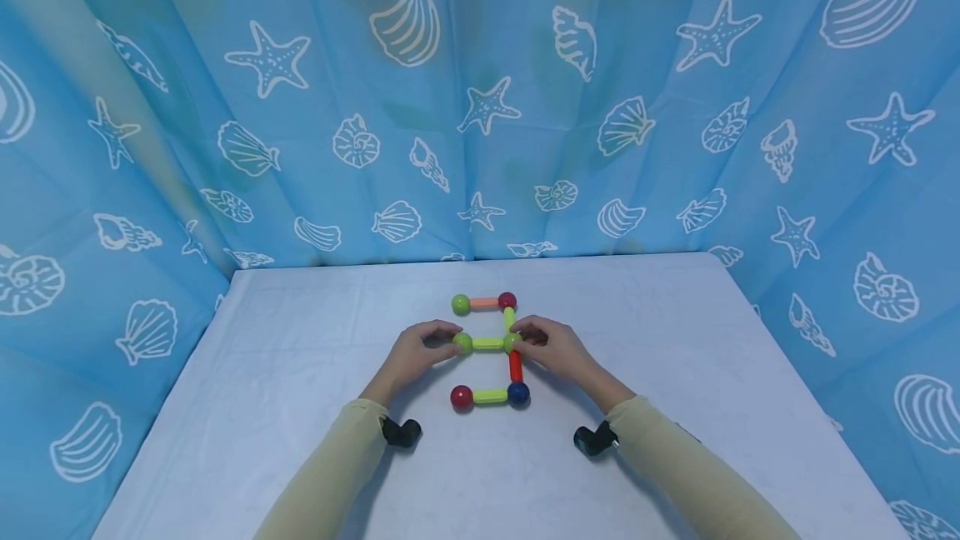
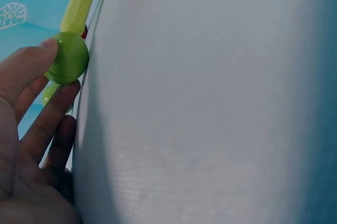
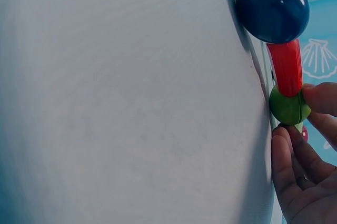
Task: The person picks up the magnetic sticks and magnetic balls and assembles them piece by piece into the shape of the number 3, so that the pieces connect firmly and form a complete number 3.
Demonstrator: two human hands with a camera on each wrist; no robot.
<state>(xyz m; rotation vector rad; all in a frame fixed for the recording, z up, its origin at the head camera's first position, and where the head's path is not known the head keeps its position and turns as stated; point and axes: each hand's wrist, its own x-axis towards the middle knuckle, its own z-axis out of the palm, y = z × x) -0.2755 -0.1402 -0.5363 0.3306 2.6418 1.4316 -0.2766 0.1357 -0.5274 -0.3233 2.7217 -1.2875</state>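
Observation:
Ball-and-rod building pieces lie joined on the table in a shape like a backwards E. My left hand pinches the green ball at the left end of the middle yellow-green rod. At that rod's right end, my right hand grips another green ball between thumb and fingers. From this junction ball a red rod runs to a dark blue ball nearer me. A yellow-green rod leads away from it to a red ball.
The far arm has an orange rod ending in a green ball. The near arm is a yellow-green rod with a red ball. A blue shell-patterned curtain surrounds the white table at back and sides.

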